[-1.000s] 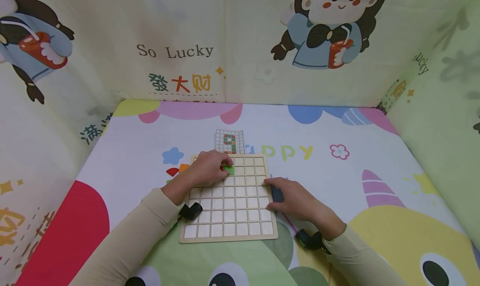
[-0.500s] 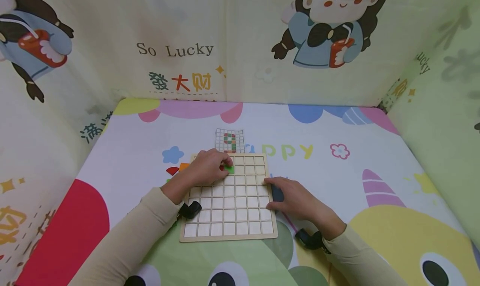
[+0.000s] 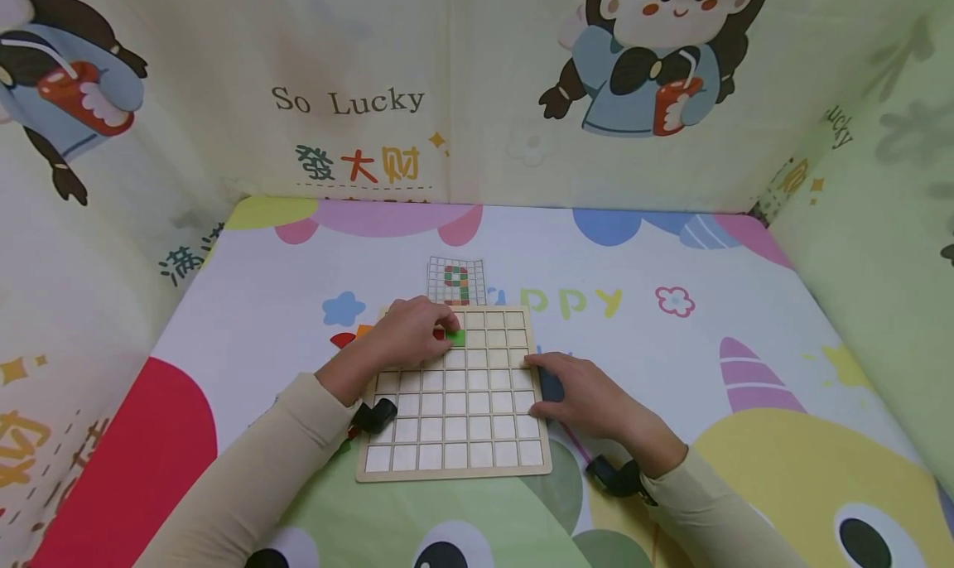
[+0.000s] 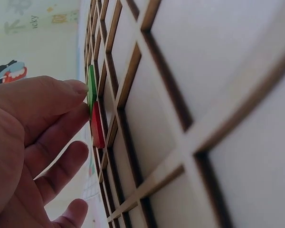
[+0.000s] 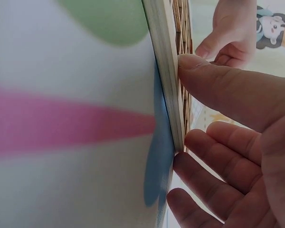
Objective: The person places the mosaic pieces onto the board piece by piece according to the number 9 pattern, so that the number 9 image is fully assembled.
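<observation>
A pale wooden grid board with square cells lies flat before me. Over its upper left part is my left hand, its thumb and index finger pinching a green square tile. Beside that tile sits a red piece, partly hidden by the fingers in the head view; the left wrist view shows both at the grid, with the other left fingers loosely bent and apart. My right hand rests against the board's right edge. Its thumb touches the rim, and its fingers lie loosely extended along the side.
Behind the board lies a small gridded pattern card with a red, green and orange figure. Left of the board are a red piece and an orange piece, partly behind the left arm. A patterned cloth covers the table.
My left hand has shifted very slightly left, showing a little more of the green tile. The right hand and the board stay in place.
</observation>
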Available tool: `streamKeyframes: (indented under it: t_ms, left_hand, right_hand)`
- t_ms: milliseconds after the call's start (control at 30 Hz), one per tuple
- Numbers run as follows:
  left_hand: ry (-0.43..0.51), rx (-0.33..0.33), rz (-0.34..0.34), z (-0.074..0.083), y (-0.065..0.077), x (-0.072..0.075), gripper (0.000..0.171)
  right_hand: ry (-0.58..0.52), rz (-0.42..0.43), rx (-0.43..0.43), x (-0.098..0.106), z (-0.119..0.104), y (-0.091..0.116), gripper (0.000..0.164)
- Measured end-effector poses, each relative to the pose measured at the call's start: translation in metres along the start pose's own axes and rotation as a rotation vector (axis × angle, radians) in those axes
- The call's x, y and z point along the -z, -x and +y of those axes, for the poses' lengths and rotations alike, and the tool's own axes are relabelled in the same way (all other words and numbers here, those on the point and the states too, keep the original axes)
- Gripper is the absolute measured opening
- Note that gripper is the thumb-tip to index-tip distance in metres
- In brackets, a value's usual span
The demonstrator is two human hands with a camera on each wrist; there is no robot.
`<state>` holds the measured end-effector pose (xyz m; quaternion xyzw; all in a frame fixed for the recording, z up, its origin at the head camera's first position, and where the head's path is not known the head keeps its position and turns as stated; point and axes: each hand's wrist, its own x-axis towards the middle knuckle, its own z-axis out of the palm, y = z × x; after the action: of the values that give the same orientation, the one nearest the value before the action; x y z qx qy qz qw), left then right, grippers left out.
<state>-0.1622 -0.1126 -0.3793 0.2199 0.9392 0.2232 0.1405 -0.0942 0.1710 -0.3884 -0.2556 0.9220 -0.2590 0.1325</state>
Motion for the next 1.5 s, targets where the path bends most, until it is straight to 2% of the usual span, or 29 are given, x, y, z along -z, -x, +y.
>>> streamKeyframes:
  t_ms: [367,667,900,1067,1500]
  left_hand:
    - [0.021,0.004,0.003,-0.002,0.003,0.003,0.021]
    - [0.027,0.04,0.008,-0.003,0.006,0.006,0.025]
    - [0.045,0.006,0.021,-0.005,0.011,0.012,0.025]
    - [0.108,-0.003,0.035,-0.01,0.017,0.015,0.029]
    - [0.227,0.095,0.065,-0.02,0.032,0.026,0.046]
  right_hand:
    - [0.013,-0.003,-0.007,0.002,-0.001,0.001,0.059]
    - [0.013,-0.003,-0.009,0.002,-0.001,0.0,0.059]
    - [0.01,-0.008,-0.005,0.002,-0.001,0.0,0.059]
    - [0.009,-0.011,-0.01,0.002,-0.001,0.0,0.058]
    - [0.007,-0.006,-0.013,0.001,-0.001,0.001,0.061]
